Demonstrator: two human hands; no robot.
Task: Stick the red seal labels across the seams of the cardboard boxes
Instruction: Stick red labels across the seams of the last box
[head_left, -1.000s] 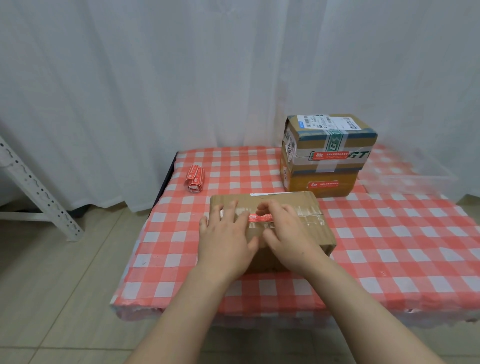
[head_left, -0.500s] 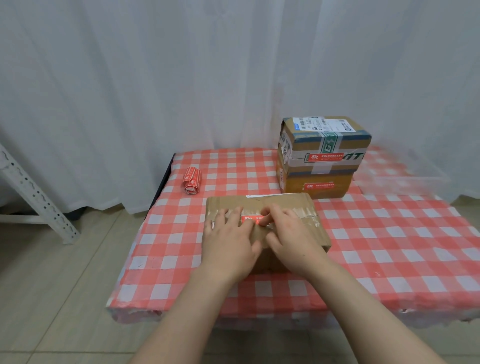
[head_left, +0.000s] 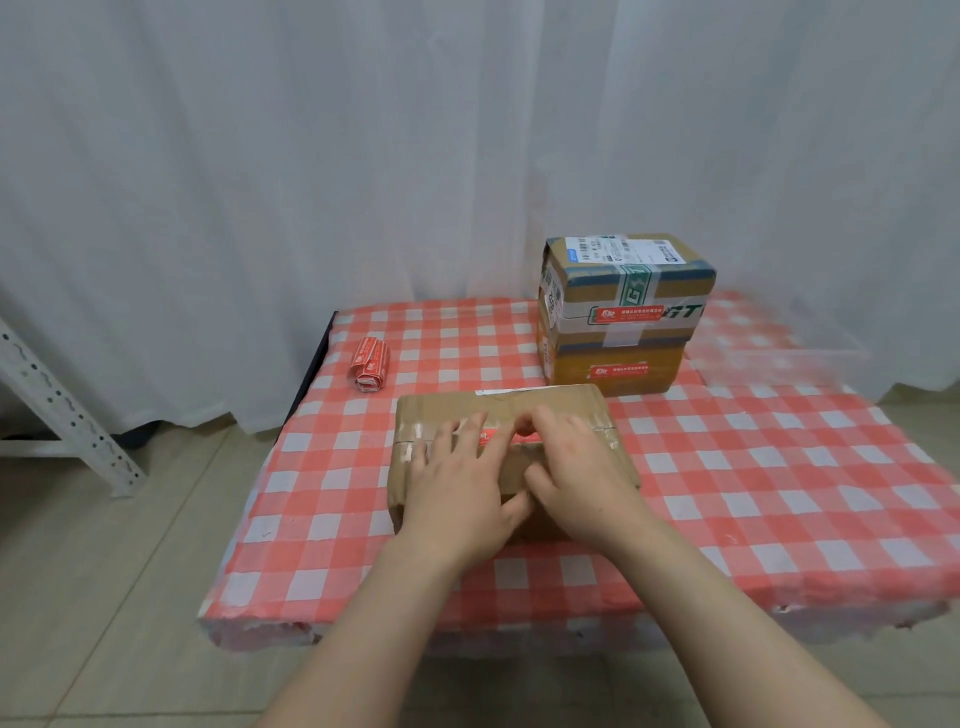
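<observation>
**Both hands on the seal label atop the near box**

The flat cardboard box (head_left: 441, 413) lies on the checked table (head_left: 779, 499). On its taped top seam sits the red seal label (head_left: 491, 435). The left hand (head_left: 457, 488) lies flat, fingers straight and spread, pressing box and label. The right hand (head_left: 576, 467) touches the label's right end with bent fingertips; whether it pinches cannot be told. Behind the box to the right stand two stacked cardboard boxes (head_left: 623, 332), each already labelled; behind it to the left lies a label roll (head_left: 371, 362).

One wide-angle camera sits on the person's head, facing forward and down onto the checked table (head_left: 727, 499), close above its near edge; the white curtain (head_left: 363, 156) fills the view's upper half, tiled floor (head_left: 130, 571) shows at left and below
</observation>
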